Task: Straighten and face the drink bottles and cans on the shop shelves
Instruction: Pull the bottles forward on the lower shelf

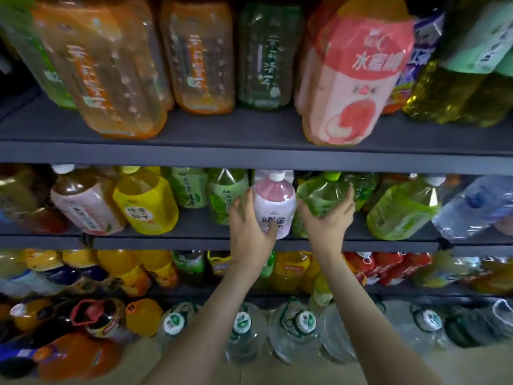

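Observation:
On the middle shelf (194,241) stands a pink-and-white drink bottle (274,202) with a white cap. My left hand (249,229) grips its lower left side, thumb across the label. Just to its right a green tea bottle (323,197) with a green cap leans left, and my right hand (327,220) holds it from below with fingers curled round its right side. Both bottles sit at the shelf's front edge. More green bottles stand behind them, partly hidden.
A yellow bottle (145,201) and a pale pink-labelled tea bottle (86,204) stand to the left, a light green bottle (402,209) and a water bottle (477,204) to the right. Large bottles, one peach-pink (352,76), fill the upper shelf (222,155). Lower shelves and floor hold more bottles.

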`<state>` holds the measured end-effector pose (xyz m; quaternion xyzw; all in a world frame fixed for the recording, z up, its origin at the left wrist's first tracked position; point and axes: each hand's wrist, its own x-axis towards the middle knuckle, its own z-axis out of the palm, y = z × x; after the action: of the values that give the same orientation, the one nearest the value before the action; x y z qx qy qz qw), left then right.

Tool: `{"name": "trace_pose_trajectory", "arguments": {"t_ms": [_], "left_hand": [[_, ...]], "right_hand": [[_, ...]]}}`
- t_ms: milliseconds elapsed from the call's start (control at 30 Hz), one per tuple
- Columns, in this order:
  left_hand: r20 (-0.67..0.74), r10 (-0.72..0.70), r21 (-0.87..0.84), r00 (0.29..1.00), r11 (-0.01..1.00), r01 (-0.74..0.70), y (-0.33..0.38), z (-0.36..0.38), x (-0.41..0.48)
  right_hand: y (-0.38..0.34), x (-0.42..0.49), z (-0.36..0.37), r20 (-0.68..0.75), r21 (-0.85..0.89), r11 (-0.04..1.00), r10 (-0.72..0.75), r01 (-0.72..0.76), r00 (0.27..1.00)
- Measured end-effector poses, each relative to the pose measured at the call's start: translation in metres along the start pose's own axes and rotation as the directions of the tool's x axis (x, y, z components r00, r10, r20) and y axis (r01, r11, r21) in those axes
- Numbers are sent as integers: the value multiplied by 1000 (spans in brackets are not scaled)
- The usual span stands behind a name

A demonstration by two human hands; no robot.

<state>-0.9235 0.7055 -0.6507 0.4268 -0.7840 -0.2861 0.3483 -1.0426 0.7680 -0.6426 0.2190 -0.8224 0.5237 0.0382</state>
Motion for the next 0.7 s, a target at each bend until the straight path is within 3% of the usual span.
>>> {"name": "trace_pose_trajectory", "arguments": {"t_ms": [167,367,533,700], "left_hand": [[-140,125,91,982,989,-113,7,40,15],[-299,107,95,948,992,-82,8,60,24],[-324,133,26,937,991,-132,5,59,14],[-255,130,67,958,991,-116,7,55,11]], "right_hand": [[11,21,9,20,28,999,23,-23,1000],[17,23,7,-10,76,997,25,-25,1000],[19,12,-2,-44,132,990,44,-38,998],[22,17,-19,26,197,969,146,-148,989]]}}
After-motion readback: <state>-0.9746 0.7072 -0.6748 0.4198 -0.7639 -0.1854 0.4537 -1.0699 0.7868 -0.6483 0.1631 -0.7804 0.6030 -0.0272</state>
